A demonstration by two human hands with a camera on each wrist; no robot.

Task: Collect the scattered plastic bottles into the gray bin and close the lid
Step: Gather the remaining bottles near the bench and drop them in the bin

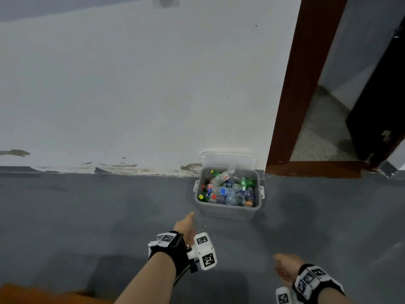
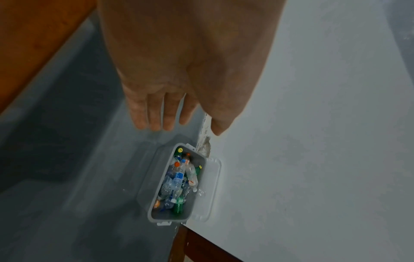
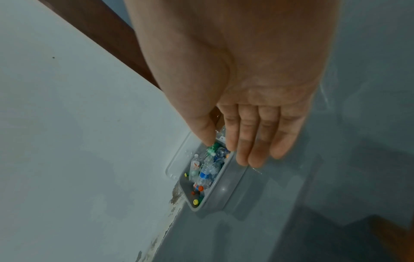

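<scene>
**Inspector:** Head view?
**Assistant:** Gray bin [image 1: 228, 210] on the floor [image 1: 87, 216] against the wall [image 1: 153, 84], beside the door frame [image 1: 306, 73]. Plastic bottles [image 1: 228, 190] fill it. Lid [image 1: 228, 160] stands open against the wall. Left hand [image 1: 185, 224] extended, empty; right hand [image 1: 285, 269] empty, fingers loose.

**Inspector:** Left wrist view?
**Assistant:** Left hand [image 2: 179, 70] above the floor, fingers [image 2: 154, 115] straight, holding nothing, well apart from the bin [image 2: 154, 200].

**Inspector:** Right wrist view?
**Assistant:** Right hand [image 3: 246, 70], fingers [image 3: 246, 138] straight and together, empty, apart from the bin [image 3: 221, 187].
</scene>
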